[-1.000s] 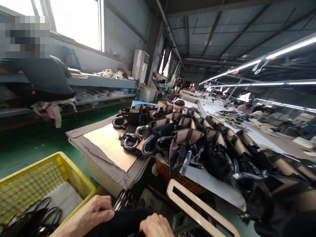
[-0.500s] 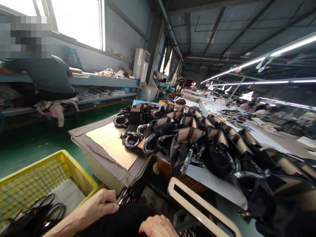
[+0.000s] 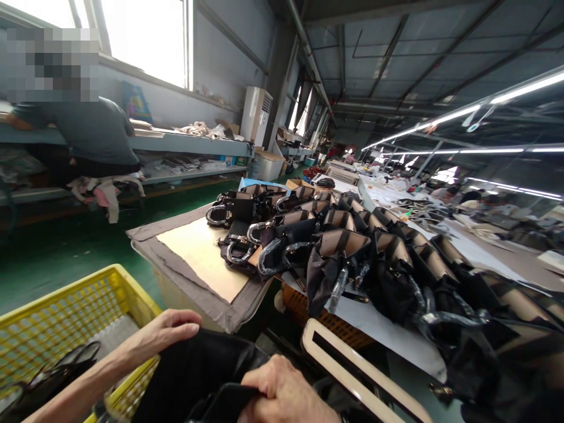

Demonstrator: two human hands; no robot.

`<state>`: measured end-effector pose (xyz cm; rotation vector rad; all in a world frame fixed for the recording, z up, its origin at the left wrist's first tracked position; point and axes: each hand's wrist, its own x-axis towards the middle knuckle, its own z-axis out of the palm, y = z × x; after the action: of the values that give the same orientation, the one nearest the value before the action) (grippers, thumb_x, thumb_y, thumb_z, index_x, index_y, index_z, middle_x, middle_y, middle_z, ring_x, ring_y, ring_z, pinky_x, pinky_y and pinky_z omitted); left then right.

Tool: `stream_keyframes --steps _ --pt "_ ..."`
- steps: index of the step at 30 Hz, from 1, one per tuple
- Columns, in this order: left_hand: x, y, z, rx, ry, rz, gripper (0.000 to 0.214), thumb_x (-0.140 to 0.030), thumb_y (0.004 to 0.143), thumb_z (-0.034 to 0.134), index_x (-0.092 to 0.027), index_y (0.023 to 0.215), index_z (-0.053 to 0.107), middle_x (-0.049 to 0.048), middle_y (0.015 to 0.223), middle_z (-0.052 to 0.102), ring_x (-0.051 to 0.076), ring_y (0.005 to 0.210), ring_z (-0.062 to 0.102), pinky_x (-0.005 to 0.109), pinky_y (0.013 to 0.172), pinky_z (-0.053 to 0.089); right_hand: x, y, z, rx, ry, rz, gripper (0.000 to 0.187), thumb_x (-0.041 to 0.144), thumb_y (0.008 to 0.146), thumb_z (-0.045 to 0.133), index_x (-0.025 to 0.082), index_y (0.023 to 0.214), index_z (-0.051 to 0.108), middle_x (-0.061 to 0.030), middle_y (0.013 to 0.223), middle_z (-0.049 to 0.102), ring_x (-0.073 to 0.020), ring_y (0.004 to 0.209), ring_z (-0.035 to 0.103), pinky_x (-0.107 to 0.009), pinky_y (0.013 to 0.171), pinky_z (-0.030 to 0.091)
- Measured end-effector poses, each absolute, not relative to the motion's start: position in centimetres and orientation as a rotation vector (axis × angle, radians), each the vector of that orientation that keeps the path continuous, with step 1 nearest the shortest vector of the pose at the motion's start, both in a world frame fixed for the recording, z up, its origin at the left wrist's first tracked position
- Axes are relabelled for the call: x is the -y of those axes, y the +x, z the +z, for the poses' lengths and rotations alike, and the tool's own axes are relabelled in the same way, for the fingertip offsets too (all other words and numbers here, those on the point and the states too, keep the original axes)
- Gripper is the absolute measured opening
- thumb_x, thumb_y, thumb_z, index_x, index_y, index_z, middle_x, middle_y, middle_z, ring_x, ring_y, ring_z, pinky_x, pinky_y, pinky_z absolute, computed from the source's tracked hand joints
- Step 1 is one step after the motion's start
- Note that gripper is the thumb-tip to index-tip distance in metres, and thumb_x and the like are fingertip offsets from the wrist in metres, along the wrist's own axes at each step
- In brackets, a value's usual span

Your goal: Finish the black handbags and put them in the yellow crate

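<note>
At the bottom of the view both my hands grip a black handbag [image 3: 198, 373]. My left hand [image 3: 161, 332] curls over its upper left edge, fingers bent. My right hand [image 3: 286, 393] is closed on the bag's lower right edge. The bag hangs just right of a yellow plastic crate [image 3: 66, 311] that holds black bag handles. Ahead of me a long row of black handbags [image 3: 352, 258] with plastic-wrapped handles lies on the work table [image 3: 198, 264].
A cream rectangular frame [image 3: 352, 370] sits to the right of my hands. An orange crate [image 3: 326, 320] is under the table. A person in a grey top [image 3: 83, 138] bends over shelves at the far left. The floor [image 3: 66, 247] is green. Other workers sit far right.
My hands have lifted the black bag up into view. The left hand moved from resting low to gripping the bag's top edge. The view tilted slightly.
</note>
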<state>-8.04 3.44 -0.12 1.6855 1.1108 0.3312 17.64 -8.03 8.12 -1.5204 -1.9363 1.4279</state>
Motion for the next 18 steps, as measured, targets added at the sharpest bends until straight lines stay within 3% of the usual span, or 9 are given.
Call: stream_keyframes --steps 4,9,13,18 --pt "-4.8 -10.0 0.6 -1.072 1.552 0.324 0.055 -0.058 0.069 0.052 -0.016 0.104 0.059 0.0044 0.092 0.063 0.021 0.086 0.055 0.024 0.072 0.043 7.6 18.3 7.0 1.480 -1.312 1.747 0.005 0.014 0.060 0.059 0.013 0.064 0.062 0.0067 0.055 0.045 -0.0056 0.053 0.038 -0.015 0.048 0.027" --pt "-5.4 -10.0 0.4 -0.971 1.613 0.214 0.060 -0.036 0.064 0.061 -0.015 0.119 0.050 -0.0001 0.074 0.061 0.014 0.063 0.051 0.021 0.057 0.040 6.0 18.3 3.1 1.060 -1.110 1.861 0.016 0.026 0.072 0.060 0.011 0.075 0.065 -0.0009 0.060 0.062 -0.0109 0.054 0.053 -0.021 0.054 0.040" --pt "-6.0 -9.2 0.4 -0.923 1.756 0.102 0.038 -0.033 0.068 0.059 -0.014 0.101 0.064 0.0004 0.078 0.062 0.013 0.069 0.051 0.018 0.060 0.040 3.6 17.9 -0.1 0.799 -1.010 1.835 0.025 0.036 0.074 0.062 0.012 0.082 0.068 -0.0063 0.069 0.069 -0.0174 0.066 0.062 -0.030 0.067 0.047" --pt "-5.8 -9.1 0.8 -0.842 1.742 -0.140 0.031 -0.034 0.072 0.058 -0.016 0.096 0.067 0.0000 0.080 0.065 0.014 0.072 0.053 0.018 0.062 0.041 2.7 17.8 -3.3 0.634 -1.121 1.871 0.036 0.049 0.069 0.063 0.015 0.078 0.068 -0.0050 0.067 0.070 -0.0196 0.072 0.065 -0.032 0.074 0.048"
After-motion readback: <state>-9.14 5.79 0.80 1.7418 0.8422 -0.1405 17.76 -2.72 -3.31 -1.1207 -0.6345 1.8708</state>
